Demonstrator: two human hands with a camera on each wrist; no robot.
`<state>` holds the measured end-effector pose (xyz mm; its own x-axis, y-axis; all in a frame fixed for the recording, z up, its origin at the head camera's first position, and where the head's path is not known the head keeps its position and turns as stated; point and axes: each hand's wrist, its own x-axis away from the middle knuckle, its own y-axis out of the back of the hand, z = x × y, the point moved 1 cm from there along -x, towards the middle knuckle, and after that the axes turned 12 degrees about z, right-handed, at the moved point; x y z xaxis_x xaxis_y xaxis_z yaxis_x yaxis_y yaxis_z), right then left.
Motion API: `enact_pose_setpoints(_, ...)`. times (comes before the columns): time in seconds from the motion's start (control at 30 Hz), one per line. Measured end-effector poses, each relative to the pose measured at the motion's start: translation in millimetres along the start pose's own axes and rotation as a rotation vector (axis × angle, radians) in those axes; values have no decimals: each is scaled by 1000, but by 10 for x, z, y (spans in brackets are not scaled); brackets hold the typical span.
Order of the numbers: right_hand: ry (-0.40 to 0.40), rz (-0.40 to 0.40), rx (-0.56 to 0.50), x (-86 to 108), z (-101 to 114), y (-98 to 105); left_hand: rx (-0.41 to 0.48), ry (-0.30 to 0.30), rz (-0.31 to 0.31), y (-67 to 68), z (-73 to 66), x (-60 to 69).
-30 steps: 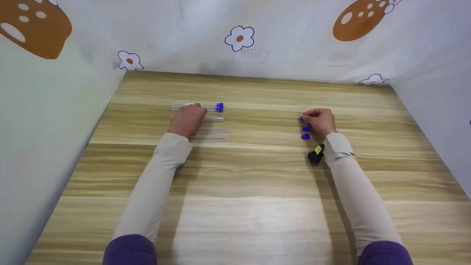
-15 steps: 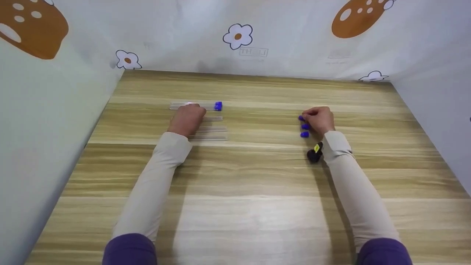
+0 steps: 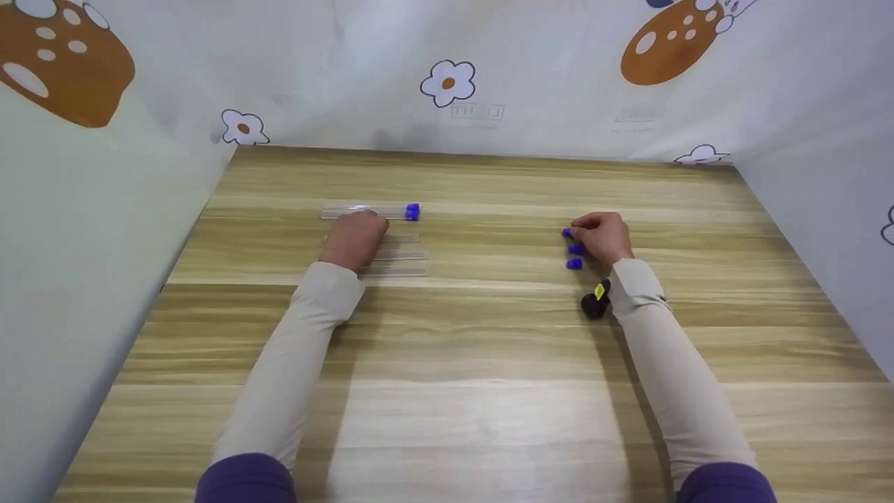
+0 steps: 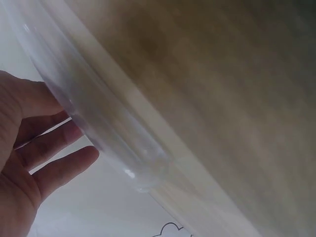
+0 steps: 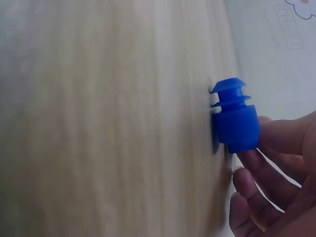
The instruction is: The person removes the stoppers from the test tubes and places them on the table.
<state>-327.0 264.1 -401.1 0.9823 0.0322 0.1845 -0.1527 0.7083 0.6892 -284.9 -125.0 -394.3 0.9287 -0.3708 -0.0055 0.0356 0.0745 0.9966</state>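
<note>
My left hand (image 3: pixel 355 239) pinches a clear test tube (image 3: pixel 403 238) lying on the table; its left part is hidden under the hand. Beyond it lie tubes with blue stoppers (image 3: pixel 413 212), and nearer me two uncapped tubes (image 3: pixel 412 272). The left wrist view shows a tube (image 4: pixel 113 113) close up, partly covering the fingertips (image 4: pixel 89 154). On the right, thumb and forefinger of my right hand (image 3: pixel 605 236) pinch the farthest blue stopper (image 3: pixel 567 232). Two more stoppers (image 3: pixel 574 264) lie just nearer me. A ribbed blue stopper (image 5: pixel 237 118) hides some right fingertips in the right wrist view.
A black object with a yellow label (image 3: pixel 596 302) sits by the right cuff, apparently the wrist camera. The wood-grain table (image 3: pixel 489 335) meets a patterned white wall covering (image 3: pixel 349 84) behind and at both sides.
The head view shifts slightly. Both hands stay at the same tube and stopper; neither thing has visibly moved over the table.
</note>
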Motion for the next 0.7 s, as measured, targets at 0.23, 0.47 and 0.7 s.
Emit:
enact_pose_setpoints(0.23, -1, -37, -75, 50, 28, 63, 55, -9, -13, 38, 30, 38)
enact_pose_setpoints(0.47, 2, -125, -126, 130, 201, 33, 107, 2, 43, 55, 52, 30)
enact_pose_setpoints(0.7, 65, -116, -191, 178, 408, -141, 128, 18, 51, 40, 22, 45)
